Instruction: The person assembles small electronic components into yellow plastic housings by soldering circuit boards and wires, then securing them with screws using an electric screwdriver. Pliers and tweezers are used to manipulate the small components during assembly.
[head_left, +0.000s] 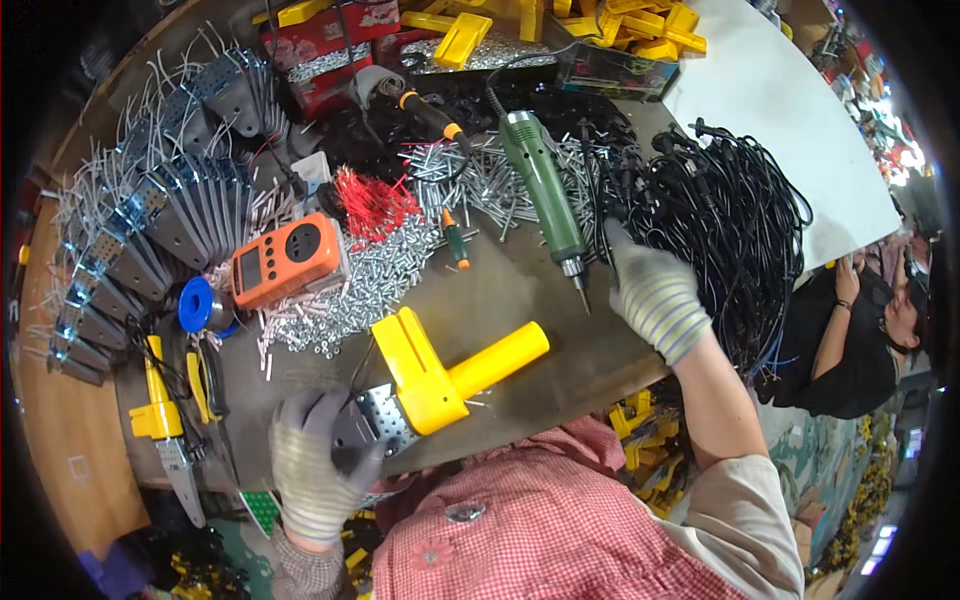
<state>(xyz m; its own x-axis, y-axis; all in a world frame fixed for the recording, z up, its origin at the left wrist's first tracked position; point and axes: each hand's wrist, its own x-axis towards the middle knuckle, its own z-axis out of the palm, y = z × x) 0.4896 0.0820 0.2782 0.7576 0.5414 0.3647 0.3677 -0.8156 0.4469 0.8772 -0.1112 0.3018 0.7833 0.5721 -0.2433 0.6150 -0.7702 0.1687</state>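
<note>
grey knit glove with striped cuff on the left hand (pixel 312 462), fingers closed over a perforated grey metal plate (pixel 372 418) at the near edge of the bench (pixel 560 330). the plate joins a yellow plastic housing (pixel 440 375), blocky body with a round handle pointing right. right hand (pixel 655 296), same kind of glove, reaches into a tangle of black cables (pixel 735 215) at the right edge; whether its fingers grip a cable cannot be told. hands well apart.

just left of the right hand, a green electric screwdriver (pixel 545 190) lies tip toward the near edge, on a scatter of silver screws (pixel 480 180). mid-bench: orange box-shaped meter (pixel 285 260) with a small screen and round socket, red wire bundle (pixel 372 203) beside it, blue spool (pixel 198 304) to its left. far-left corner: rows of grey metal plates with white wires (pixel 150 210). far edge: yellow plastic parts (pixel 640 22).
</note>
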